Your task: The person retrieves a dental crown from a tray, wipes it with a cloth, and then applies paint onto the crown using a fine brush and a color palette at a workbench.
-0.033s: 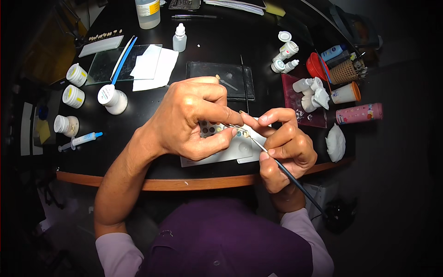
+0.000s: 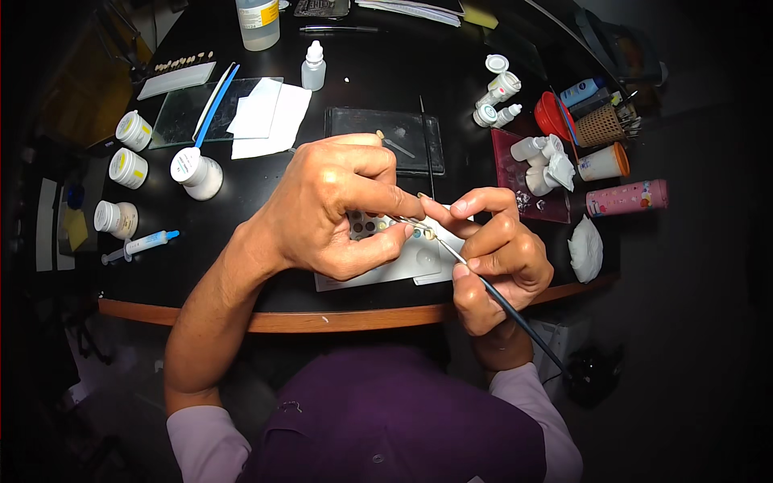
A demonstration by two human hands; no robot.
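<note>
My left hand point(image 2: 342, 205) pinches slim metal tweezers point(image 2: 415, 224) between thumb and fingers. At their end sits a tiny cream tooth crown point(image 2: 430, 234). My right hand point(image 2: 503, 262) is closed around a thin brush point(image 2: 515, 312) with a dark handle and silver ferrule; its tip meets the crown or lies right beside it, too small to tell. The fingertips of both hands nearly touch. Beneath them lies a white palette point(image 2: 330, 282) with small round wells of colour, partly hidden by my left hand.
Behind my hands lies a dark tray point(image 2: 346, 121) with another brush point(image 2: 427, 137) across it. White jars point(image 2: 127, 167), a syringe point(image 2: 149, 244) and a glass slab point(image 2: 173, 113) are at left. A red plate point(image 2: 507, 161), woven holder point(image 2: 600, 126) and crumpled tissue point(image 2: 585, 248) stand right.
</note>
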